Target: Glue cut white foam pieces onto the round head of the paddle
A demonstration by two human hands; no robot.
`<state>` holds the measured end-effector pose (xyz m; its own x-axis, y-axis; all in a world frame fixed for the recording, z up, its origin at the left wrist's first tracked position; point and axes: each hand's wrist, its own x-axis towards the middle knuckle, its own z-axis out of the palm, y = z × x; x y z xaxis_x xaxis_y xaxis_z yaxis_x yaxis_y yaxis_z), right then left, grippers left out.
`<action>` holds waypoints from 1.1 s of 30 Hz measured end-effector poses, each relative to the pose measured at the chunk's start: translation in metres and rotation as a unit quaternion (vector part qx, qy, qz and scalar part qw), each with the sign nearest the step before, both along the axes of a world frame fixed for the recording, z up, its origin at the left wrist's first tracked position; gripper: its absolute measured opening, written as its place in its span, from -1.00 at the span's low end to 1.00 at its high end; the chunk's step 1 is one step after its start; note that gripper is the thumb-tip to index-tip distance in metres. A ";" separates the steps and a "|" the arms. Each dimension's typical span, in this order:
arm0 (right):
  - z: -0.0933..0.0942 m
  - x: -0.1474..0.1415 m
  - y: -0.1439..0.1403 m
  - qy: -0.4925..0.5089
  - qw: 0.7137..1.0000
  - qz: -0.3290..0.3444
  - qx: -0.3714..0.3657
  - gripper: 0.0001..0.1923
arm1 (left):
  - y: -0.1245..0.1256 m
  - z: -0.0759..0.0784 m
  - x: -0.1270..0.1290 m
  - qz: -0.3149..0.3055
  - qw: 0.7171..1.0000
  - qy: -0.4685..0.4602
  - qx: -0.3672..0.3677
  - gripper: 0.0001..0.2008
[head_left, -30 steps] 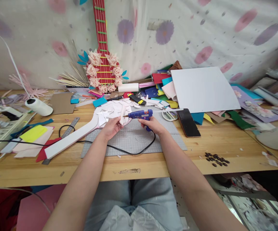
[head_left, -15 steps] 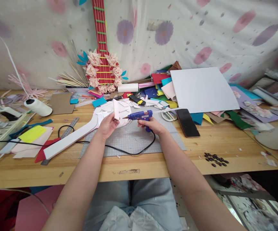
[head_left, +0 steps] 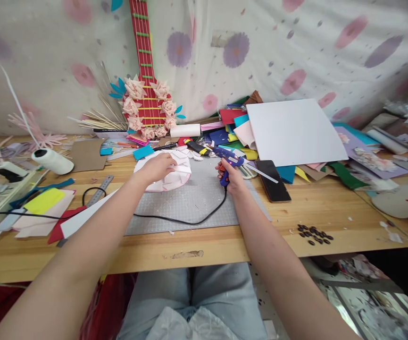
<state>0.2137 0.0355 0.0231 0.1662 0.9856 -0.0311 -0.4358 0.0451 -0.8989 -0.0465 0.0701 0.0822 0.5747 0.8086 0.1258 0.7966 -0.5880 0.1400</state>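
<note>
My right hand (head_left: 232, 177) grips a blue hot glue gun (head_left: 237, 161), its nozzle tilted up to the left and a clear glue stick (head_left: 262, 173) jutting out behind. My left hand (head_left: 156, 168) is over the rounded body of a white guitar-shaped cutout (head_left: 154, 185). Its fingers are bent at a small folded white strip (head_left: 181, 168) among the white pieces on that body; the fingertips are partly hidden. Beneath lies a grey cutting mat (head_left: 196, 203). The cutout's long white neck (head_left: 78, 219) runs left, partly behind my left forearm.
A red model guitar (head_left: 150, 111) with pink paper flowers stands at the back. A black phone (head_left: 273, 182) and a white board (head_left: 295, 134) lie to the right, with several black oval pieces (head_left: 315, 234) nearer the edge. The gun's black cord (head_left: 182, 222) crosses the mat.
My left hand has moved down with the folded strip onto the white cutout. My right hand has drawn the glue gun slightly right and turned its nozzle upward.
</note>
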 end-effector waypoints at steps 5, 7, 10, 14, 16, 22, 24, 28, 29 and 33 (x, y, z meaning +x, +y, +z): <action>0.000 -0.001 -0.001 0.008 1.000 0.005 0.006 -0.60 | 0.011 -0.003 0.001 -0.009 0.995 0.095 0.010 -0.70; 0.000 -0.001 -0.001 0.007 1.000 0.004 0.008 -0.59 | 0.013 -0.005 0.001 -0.003 0.994 0.109 0.013 -0.68; 0.000 -0.001 -0.001 0.002 1.000 0.005 0.011 -0.59 | 0.019 -0.009 0.000 0.002 0.991 0.132 0.024 -0.67; 0.000 0.000 0.000 -0.006 1.000 0.005 0.013 -0.61 | 0.026 -0.012 -0.003 0.000 0.989 0.144 0.029 -0.67; -0.001 0.000 0.000 -0.011 1.000 0.005 0.013 -0.61 | 0.028 -0.013 -0.004 -0.004 0.990 0.141 0.024 -0.67; -0.002 0.000 0.001 -0.010 1.000 0.004 0.015 -0.62 | 0.026 -0.017 -0.002 -0.014 0.989 0.144 0.008 -0.68; -0.002 0.000 0.000 -0.013 1.000 0.006 0.016 -0.62 | 0.024 -0.015 -0.002 -0.007 0.990 0.140 0.001 -0.65; -0.002 0.000 0.001 -0.019 1.000 0.001 0.013 -0.63 | 0.017 -0.010 -0.005 0.009 0.996 0.088 0.018 -0.49; -0.001 0.000 0.001 -0.019 1.000 -0.002 0.012 -0.63 | 0.015 -0.009 -0.007 0.008 0.997 0.072 0.027 -0.47; -0.001 0.001 0.002 -0.014 1.000 -0.016 0.003 -0.62 | 0.007 -0.014 -0.018 -0.024 0.998 0.052 0.029 -0.45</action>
